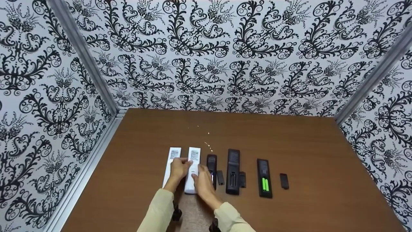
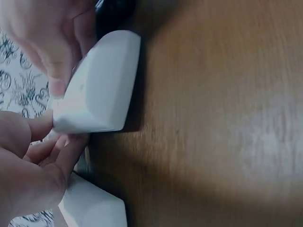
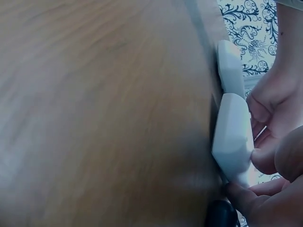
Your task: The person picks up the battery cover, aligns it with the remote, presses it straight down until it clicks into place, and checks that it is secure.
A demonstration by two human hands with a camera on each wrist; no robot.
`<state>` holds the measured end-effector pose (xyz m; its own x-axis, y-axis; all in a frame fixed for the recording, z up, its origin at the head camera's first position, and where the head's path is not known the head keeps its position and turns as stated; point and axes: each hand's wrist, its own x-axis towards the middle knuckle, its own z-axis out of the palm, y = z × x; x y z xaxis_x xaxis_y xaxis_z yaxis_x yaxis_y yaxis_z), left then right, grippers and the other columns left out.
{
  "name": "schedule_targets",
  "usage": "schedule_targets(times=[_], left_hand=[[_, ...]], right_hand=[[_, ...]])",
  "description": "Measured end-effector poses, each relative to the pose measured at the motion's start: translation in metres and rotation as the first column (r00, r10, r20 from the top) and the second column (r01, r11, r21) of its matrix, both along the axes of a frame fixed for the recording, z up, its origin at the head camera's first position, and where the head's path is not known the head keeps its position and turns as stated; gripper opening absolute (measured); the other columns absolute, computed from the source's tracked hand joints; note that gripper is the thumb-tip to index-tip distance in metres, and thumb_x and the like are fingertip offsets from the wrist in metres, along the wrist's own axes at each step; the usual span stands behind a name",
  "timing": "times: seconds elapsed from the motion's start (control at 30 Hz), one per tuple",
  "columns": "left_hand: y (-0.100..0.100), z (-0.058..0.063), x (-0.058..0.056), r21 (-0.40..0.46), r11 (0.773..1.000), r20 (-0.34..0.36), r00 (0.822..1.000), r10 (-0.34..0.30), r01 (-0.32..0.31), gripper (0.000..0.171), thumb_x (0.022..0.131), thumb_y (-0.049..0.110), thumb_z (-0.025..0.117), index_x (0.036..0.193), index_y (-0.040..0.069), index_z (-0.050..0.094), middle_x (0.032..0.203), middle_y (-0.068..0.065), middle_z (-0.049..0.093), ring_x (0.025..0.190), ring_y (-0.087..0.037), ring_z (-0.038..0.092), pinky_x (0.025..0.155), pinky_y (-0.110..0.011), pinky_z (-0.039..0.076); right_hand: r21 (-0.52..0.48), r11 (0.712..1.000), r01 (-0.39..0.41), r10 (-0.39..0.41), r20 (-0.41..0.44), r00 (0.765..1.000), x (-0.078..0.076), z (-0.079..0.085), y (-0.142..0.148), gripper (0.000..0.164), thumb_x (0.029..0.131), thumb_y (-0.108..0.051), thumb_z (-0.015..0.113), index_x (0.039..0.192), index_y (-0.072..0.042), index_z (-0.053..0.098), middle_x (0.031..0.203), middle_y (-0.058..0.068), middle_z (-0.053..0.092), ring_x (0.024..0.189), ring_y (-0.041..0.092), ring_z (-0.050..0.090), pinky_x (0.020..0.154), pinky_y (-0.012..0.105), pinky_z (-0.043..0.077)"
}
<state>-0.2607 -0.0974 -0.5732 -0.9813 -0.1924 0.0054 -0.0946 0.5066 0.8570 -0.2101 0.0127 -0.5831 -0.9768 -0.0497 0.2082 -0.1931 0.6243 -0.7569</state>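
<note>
A white remote control [image 1: 194, 153] lies back up on the table between both hands, a printed label near its far end. My left hand [image 1: 179, 168] grips its left side, the thumb on its back. From the right, my right hand [image 1: 204, 182] holds the same remote, with the thumb on the back near the middle and the fingers along the edge. In the left wrist view, the near end of this remote [image 2: 106, 85] shows close over the wood. A second white remote [image 1: 174, 152] lies just left, partly hidden by my left hand and wrist.
Right of the hands lie a small black remote [image 1: 211, 159], its loose cover [image 1: 220, 178], a larger black remote [image 1: 233, 158] with its cover [image 1: 243, 179], and another black remote [image 1: 263, 166] with green batteries [image 1: 265, 184]. A further cover [image 1: 284, 181] lies rightmost. Patterned walls surround the table [image 1: 305, 145].
</note>
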Motion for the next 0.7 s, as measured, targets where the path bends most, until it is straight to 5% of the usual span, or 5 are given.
schedule_targets(times=[0.1, 0.23, 0.43, 0.7], left_hand=[[0.006, 0.001, -0.001, -0.092, 0.996, -0.056, 0.998, -0.006, 0.001, 0.015, 0.086, 0.005, 0.072, 0.092, -0.009, 0.076, 0.084, -0.022, 0.075, 0.077, -0.03, 0.069, 0.071, -0.042, 0.057], [0.012, 0.005, 0.0, -0.188, 0.982, -0.041, 0.999, 0.003, -0.011, 0.014, 0.086, 0.007, 0.073, 0.082, -0.005, 0.075, 0.08, -0.021, 0.074, 0.072, -0.029, 0.068, 0.067, -0.042, 0.055], [0.016, 0.007, 0.003, -0.374, 0.926, -0.029, 0.998, 0.05, -0.057, 0.024, 0.085, 0.017, 0.078, 0.071, -0.001, 0.071, 0.08, -0.022, 0.073, 0.073, -0.039, 0.071, 0.065, -0.05, 0.056], [0.016, 0.001, 0.006, -0.397, 0.915, -0.058, 0.997, 0.053, -0.072, 0.023, 0.086, 0.019, 0.078, 0.077, -0.002, 0.073, 0.08, -0.022, 0.072, 0.073, -0.043, 0.07, 0.063, -0.053, 0.056]], right_hand=[[0.013, 1.0, -0.004, 0.004, -0.013, 1.0, -0.001, 0.001, 0.001, 0.041, 0.093, 0.0, 0.064, 0.129, 0.019, 0.054, 0.125, 0.032, 0.06, 0.117, 0.045, 0.06, 0.101, 0.052, 0.05], [0.04, 0.999, 0.002, -0.001, -0.032, 0.999, -0.003, 0.001, 0.0, 0.038, 0.093, 0.002, 0.063, 0.126, 0.018, 0.055, 0.119, 0.029, 0.061, 0.112, 0.043, 0.062, 0.097, 0.05, 0.053], [0.092, 0.996, 0.008, -0.005, -0.036, 0.999, -0.001, 0.0, -0.001, 0.037, 0.09, 0.004, 0.064, 0.125, 0.015, 0.057, 0.114, 0.023, 0.061, 0.105, 0.038, 0.064, 0.09, 0.046, 0.055], [0.13, 0.991, 0.011, -0.001, -0.076, 0.997, 0.002, -0.003, -0.001, 0.038, 0.089, 0.003, 0.066, 0.124, 0.014, 0.058, 0.113, 0.021, 0.062, 0.104, 0.034, 0.064, 0.089, 0.044, 0.055]])
